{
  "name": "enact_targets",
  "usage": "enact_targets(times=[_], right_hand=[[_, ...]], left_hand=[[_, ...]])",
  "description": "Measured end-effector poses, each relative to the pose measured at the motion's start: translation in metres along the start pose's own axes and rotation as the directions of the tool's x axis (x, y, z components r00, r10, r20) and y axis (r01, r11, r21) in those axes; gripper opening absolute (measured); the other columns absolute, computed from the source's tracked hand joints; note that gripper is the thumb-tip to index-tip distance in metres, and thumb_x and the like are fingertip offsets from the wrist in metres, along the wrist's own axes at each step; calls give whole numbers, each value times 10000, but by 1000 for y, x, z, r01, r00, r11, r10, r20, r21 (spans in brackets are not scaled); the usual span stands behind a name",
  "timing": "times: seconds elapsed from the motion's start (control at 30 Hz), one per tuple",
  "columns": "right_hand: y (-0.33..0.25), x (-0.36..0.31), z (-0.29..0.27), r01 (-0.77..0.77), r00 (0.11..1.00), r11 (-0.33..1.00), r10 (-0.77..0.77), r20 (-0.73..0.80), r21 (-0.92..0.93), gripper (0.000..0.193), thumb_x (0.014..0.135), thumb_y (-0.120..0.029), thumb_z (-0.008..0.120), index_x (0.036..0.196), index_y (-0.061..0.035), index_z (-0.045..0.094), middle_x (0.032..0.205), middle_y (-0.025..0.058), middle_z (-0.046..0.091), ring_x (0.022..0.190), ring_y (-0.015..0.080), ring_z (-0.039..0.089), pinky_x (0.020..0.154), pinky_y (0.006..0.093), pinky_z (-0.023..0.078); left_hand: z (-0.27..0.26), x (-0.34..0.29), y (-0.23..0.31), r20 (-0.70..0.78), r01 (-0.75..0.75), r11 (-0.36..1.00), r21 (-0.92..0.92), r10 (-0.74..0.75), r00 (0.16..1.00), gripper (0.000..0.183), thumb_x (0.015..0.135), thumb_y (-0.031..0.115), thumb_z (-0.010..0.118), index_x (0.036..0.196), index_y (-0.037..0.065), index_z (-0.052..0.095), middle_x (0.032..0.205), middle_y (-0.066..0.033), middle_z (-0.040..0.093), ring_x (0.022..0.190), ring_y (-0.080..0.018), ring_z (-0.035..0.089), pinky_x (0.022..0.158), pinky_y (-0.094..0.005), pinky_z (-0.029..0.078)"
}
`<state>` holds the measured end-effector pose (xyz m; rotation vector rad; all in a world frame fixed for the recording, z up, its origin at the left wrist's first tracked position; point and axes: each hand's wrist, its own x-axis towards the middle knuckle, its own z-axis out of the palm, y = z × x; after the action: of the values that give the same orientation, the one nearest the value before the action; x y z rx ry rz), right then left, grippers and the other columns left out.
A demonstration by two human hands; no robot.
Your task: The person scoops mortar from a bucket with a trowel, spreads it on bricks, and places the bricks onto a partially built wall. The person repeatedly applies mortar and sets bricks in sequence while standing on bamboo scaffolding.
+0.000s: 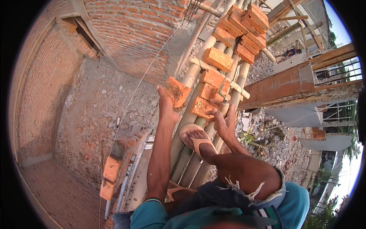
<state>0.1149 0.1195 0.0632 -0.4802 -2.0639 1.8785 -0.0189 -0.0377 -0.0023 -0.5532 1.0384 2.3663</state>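
Currently, the left hand [166, 106] is holding a brick [177, 92] just left of the bamboo poles [191, 77], fingers reaching along its left side — how far the thumb is wrapping, I cannot tell. The right hand [226, 121] is closing its fingers on the handle of a thin, trowel-like tool [225, 100], beside the nearest of the loose bricks [201, 107]; fingertip contact there is unclear. Handling judgement: good work is probably depending on a full palm under the brick, the tool staying clear of it, and the sandalled foot [196, 136] bearing steadily — round poles are likely offering uneven footing.
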Motion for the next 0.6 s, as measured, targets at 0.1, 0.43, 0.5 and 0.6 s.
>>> enact_targets(times=[0.1,0.43,0.5,0.6], right_hand=[[-1,-6,-16,-273,947,913,311,81,-304,278,988,-230,716,1111,-24,576,797,69,715,575,135,617,506,283,480],[18,-26,-25,148,976,702,9,217,-697,285,948,-224,731,1081,-19,586,731,156,674,645,298,698,593,437,527],[18,-29,-16,176,971,792,-43,234,-585,278,963,-236,726,1046,-11,585,710,119,667,610,228,667,555,384,505],[11,-30,-8,-115,965,883,207,158,-454,280,992,-251,712,969,0,589,663,45,622,549,111,568,502,285,441]], left_hand=[[-10,8,16,-202,56,994,89,-37,979,622,1085,646,309,1290,132,593,1130,-58,707,921,-185,678,637,-362,577],[-24,18,-8,-22,157,966,-203,-165,986,400,1064,442,418,1177,145,662,1036,-17,725,800,-145,662,564,-288,543],[-25,17,-16,-128,33,960,-278,-71,989,391,1060,440,438,1151,133,664,1017,-39,721,824,-160,665,582,-314,572],[-29,7,-29,-324,-14,993,-121,-26,946,505,1040,547,570,1278,124,429,1201,-76,555,993,-175,601,653,-369,564]])
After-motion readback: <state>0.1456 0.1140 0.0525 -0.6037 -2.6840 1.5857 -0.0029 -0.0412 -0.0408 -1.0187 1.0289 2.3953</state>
